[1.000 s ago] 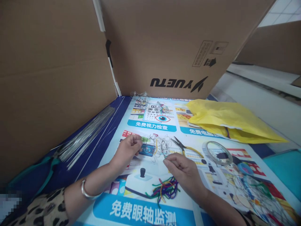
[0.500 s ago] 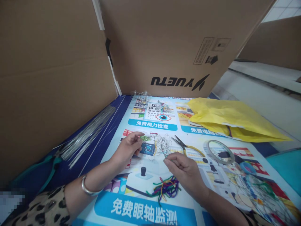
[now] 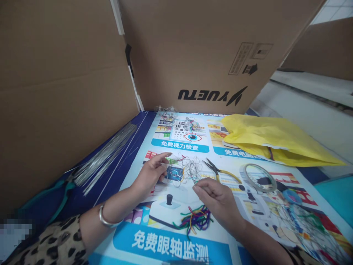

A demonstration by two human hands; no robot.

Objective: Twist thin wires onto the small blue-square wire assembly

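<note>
A tangle of thin silvery wire [image 3: 192, 167], bent into loops with some coloured thread on it, stretches between my two hands. My right hand [image 3: 219, 197] pinches its lower end between thumb and fingers. At the left end, my left hand [image 3: 150, 173] is closed at the wire loops, its index finger extended above the thumb; the exact grip is partly hidden. Long-nose pliers [image 3: 217, 171] with yellow handles lie just beyond my right hand. A bundle of coloured threads [image 3: 195, 221] rests below, towards me, on the printed poster [image 3: 165, 217].
Straight wires [image 3: 107, 158] and teal-handled pliers [image 3: 64, 195] lie on the left. Cardboard walls [image 3: 187, 55] stand at the left and back. To the right are a yellow bag [image 3: 264, 136], a roll of tape [image 3: 260, 178] and more tangled wire [image 3: 309, 228]. Small wire pieces [image 3: 167, 112] lie at the back.
My left index finger has lifted slightly away from the thumb. Both hands otherwise stay nearly in place at the wire, and the whole view has shifted a little.
</note>
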